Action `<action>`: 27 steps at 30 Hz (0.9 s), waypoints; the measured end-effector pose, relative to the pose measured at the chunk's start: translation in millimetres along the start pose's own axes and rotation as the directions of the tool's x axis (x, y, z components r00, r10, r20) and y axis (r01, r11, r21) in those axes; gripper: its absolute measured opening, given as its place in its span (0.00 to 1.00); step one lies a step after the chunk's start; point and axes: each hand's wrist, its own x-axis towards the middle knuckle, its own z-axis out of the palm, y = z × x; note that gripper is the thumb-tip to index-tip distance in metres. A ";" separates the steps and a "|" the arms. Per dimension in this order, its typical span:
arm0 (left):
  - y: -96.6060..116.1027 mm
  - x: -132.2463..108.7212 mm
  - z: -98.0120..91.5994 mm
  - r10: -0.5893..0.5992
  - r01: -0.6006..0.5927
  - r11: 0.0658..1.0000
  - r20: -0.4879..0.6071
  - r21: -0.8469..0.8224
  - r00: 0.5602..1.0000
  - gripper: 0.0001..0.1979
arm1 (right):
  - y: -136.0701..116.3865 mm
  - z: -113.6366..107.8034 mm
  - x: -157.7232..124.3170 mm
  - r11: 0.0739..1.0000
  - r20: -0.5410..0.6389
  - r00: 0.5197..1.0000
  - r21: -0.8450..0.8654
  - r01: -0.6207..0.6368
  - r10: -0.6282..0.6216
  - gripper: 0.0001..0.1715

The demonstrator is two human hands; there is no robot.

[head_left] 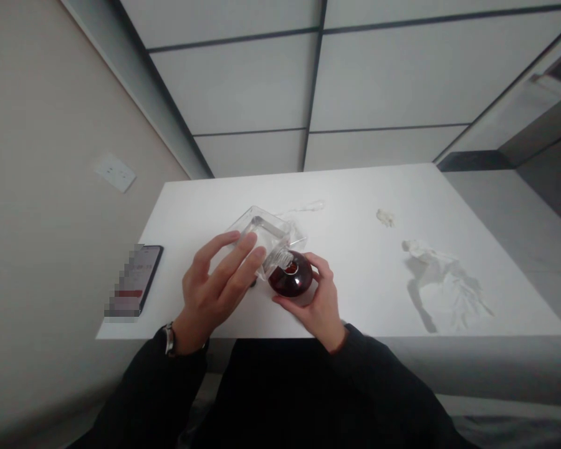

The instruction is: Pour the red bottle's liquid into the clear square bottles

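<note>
My left hand (219, 280) is closed on a clear square glass bottle (262, 232), which holds some clear liquid. The bottle is tilted to the right, its threaded neck resting at or just over the mouth of a round dark-red bottle (290, 282). That round bottle stands in the grip of my right hand (321, 299), thumb in front and fingers around the far side. Whether liquid is flowing between them I cannot tell. A small black object (253, 283) shows partly beneath the clear bottle. Behind lies a clear plastic or glass piece (298, 236), partly covered.
A clear slender dropper-like item (313, 206) lies toward the back of the white table (355, 312). On the right are a small crumpled white scrap (386, 217) and a larger crumpled white sheet (449, 280). A phone (143, 280) lies at the left edge, beside the wall.
</note>
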 end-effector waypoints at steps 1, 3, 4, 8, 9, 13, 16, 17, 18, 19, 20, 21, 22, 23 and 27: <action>0.1 0.1 -0.4 0.000 0.000 1.000 0.003 0.004 1.000 0.30 | 0.2 0.1 -0.1 1.000 -0.002 1.000 -0.001 0.007 -0.007 0.52; 0.2 0.2 -1.1 0.005 -0.005 1.000 0.011 0.005 1.000 0.29 | 0.2 0.2 0.0 1.000 -0.008 1.000 -0.003 0.020 -0.020 0.52; 0.2 0.2 -1.4 0.006 -0.006 1.000 0.012 0.004 1.000 0.29 | 0.0 0.2 0.2 1.000 -0.012 1.000 -0.003 0.025 -0.025 0.52; 0.4 -0.2 -1.9 -0.005 0.005 1.000 0.026 0.011 1.000 0.32 | -0.7 0.2 0.8 1.000 -0.021 0.999 0.009 0.030 -0.030 0.51; 0.5 -0.3 -1.9 -0.008 0.008 1.000 0.025 0.013 1.000 0.33 | -0.8 0.2 0.8 1.000 -0.022 0.999 0.012 0.028 -0.027 0.50; 0.5 -0.9 -1.3 0.006 -0.006 1.000 0.015 0.010 1.000 0.32 | -0.4 -0.1 0.1 1.000 -0.017 1.000 0.014 0.015 -0.015 0.51; 0.4 -1.5 -0.6 -0.009 0.008 1.000 0.019 0.013 1.000 0.32 | 0.3 0.0 -0.3 1.000 -0.023 1.000 0.018 0.013 -0.013 0.51; 0.3 -1.7 -0.4 -0.019 0.019 1.000 0.020 0.013 1.000 0.32 | 0.4 0.1 -0.4 1.000 -0.025 1.000 0.018 0.012 -0.011 0.51; 0.2 -1.8 -0.3 -0.028 0.027 1.000 0.020 0.010 0.999 0.32 | 0.4 0.2 -0.3 1.000 -0.025 1.000 0.018 0.011 -0.010 0.51; 0.0 -1.8 -0.2 -0.031 0.031 1.000 0.019 0.004 0.999 0.33 | 0.4 0.3 -0.3 1.000 -0.025 1.000 0.019 0.009 -0.009 0.50; -0.2 -1.7 -0.2 -0.031 0.031 1.000 0.016 -0.002 0.999 0.33 | 0.2 0.4 -0.2 1.000 -0.023 1.000 0.019 0.007 -0.007 0.50; -0.4 -1.5 -0.3 -0.027 0.027 1.000 0.013 -0.008 1.000 0.34 | 0.1 0.4 -0.1 1.000 -0.022 1.000 0.020 0.007 -0.007 0.50; -0.6 -1.3 -0.4 -0.020 0.021 1.000 0.013 -0.012 1.000 0.35 | -0.1 0.5 -0.1 1.000 -0.022 1.000 0.020 0.008 -0.008 0.50; -0.7 -1.1 -0.6 -0.014 0.014 1.000 0.015 -0.013 1.000 0.36 | -0.2 0.5 0.0 1.000 -0.022 1.000 0.019 0.009 -0.009 0.50; -1.0 -1.4 -1.1 -0.008 0.008 1.000 0.036 -0.005 0.999 0.41 | 0.0 0.5 0.2 1.000 -0.014 1.000 0.018 0.009 -0.009 0.51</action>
